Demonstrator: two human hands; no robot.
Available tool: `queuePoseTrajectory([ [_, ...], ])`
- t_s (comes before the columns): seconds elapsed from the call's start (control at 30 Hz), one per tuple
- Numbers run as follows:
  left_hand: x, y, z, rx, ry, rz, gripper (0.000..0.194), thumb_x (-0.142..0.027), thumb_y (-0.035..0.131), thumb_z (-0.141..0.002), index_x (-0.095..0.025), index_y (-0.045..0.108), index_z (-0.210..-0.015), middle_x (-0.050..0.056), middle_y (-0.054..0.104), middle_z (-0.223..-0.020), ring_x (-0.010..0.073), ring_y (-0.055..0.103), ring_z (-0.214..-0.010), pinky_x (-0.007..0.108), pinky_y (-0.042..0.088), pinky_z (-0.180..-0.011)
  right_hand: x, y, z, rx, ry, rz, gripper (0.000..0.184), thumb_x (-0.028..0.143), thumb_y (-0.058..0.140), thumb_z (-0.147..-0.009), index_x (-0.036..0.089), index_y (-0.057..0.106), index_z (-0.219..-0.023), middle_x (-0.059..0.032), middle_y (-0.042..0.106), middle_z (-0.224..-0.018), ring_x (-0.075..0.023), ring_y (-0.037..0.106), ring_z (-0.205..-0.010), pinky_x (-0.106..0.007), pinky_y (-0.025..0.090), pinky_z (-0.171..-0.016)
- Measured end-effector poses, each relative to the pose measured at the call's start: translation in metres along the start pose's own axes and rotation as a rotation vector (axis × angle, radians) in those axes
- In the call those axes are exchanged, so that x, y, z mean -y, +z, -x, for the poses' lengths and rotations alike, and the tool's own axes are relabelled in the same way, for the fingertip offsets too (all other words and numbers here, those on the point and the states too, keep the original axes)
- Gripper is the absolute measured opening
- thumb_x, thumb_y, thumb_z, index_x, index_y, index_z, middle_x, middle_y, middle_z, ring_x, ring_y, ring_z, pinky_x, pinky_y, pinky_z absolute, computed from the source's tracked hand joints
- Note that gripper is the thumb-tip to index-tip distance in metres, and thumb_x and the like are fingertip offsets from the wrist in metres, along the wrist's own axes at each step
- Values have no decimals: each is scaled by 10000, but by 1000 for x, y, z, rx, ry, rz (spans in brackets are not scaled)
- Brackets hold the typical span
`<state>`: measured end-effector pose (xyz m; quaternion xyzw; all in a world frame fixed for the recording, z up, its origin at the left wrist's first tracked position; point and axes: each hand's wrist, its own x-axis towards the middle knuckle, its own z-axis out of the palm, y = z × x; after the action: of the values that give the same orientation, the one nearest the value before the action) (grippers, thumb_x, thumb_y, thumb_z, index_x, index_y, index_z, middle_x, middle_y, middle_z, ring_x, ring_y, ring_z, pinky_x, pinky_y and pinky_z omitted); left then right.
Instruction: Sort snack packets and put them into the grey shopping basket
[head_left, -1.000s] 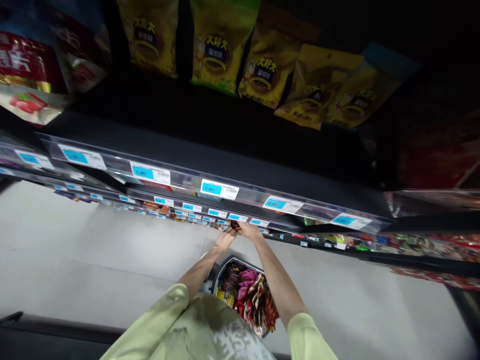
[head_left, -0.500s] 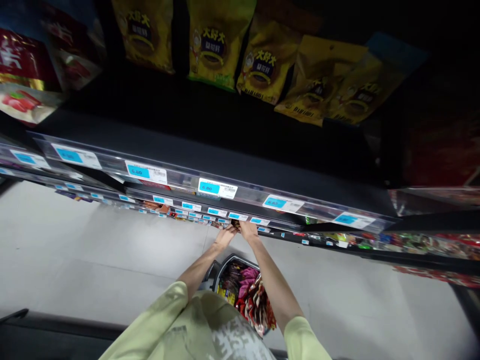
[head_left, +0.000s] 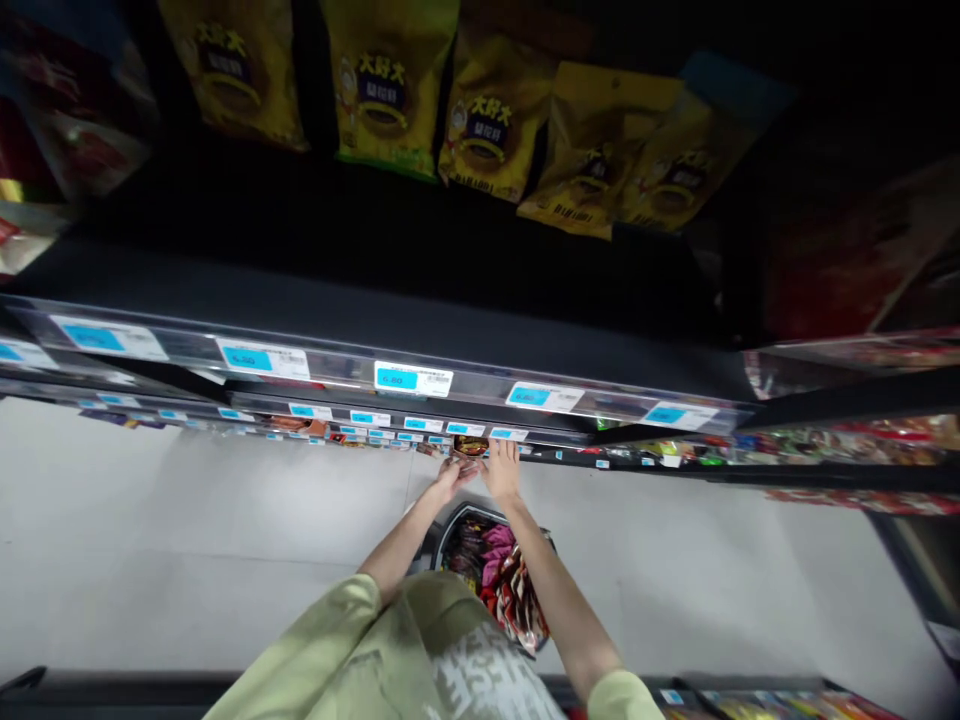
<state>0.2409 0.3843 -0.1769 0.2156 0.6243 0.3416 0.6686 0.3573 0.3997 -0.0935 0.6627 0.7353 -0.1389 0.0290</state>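
Both my hands reach down in front of a low shelf, close together. My left hand [head_left: 453, 474] is palm up, its fingers stretched out just below a dark pack with gold print [head_left: 470, 446] at the shelf front. My right hand [head_left: 502, 470] lies beside that pack on its right, fingers extended toward the shelf edge and holding nothing I can see. Whether either hand touches the pack is too small to tell. Beneath my forearms stands a shopping basket [head_left: 442, 537] with pink packs [head_left: 498, 550], red-and-white packs [head_left: 517, 598] and dark packs inside.
An upper black shelf [head_left: 390, 270] with yellow snack bags [head_left: 382, 95] juts out above my hands. Price tags [head_left: 412, 379] line its clear edge strip. Grey floor [head_left: 262, 510] spreads on both sides of me. Another display with packs [head_left: 780, 705] stands at the lower right.
My hands have come apart slightly and back from the shelf, with the fingers straightened. The dark pack between them now shows more. The view has shifted a little to the right.
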Motion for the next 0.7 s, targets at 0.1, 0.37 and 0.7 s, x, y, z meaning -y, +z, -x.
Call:
queuePoseTrajectory([
  [0.1,-6,8,-10,56,-43,204,85,-181,592,-880,-132,610,-948,164,744,-1015,228,718,-1003,392,539,-990,-8,21,57,-201,-12,-219,523,256,483,-911,162,398,-1418,-160,397,-1517,-301,363,-1402,-502,334,-1137],
  [0.37,-32,17,-41,95,-86,373,138,-97,502,-892,-123,636,-913,133,754,-1000,188,704,-1044,356,506,-1041,-31,95,270,267,481,-417,455,229,525,-793,353,558,-1229,-101,573,-1370,-295,501,-1347,-405,443,-1102],
  [0.7,-25,27,-36,155,-75,-191,315,-199,391,-976,-183,533,-1257,112,664,-1271,139,617,-1179,297,487,-1003,-22,104,353,577,929,-726,161,314,625,-940,212,668,-1057,-35,694,-1086,-190,679,-951,-332,568,-836],
])
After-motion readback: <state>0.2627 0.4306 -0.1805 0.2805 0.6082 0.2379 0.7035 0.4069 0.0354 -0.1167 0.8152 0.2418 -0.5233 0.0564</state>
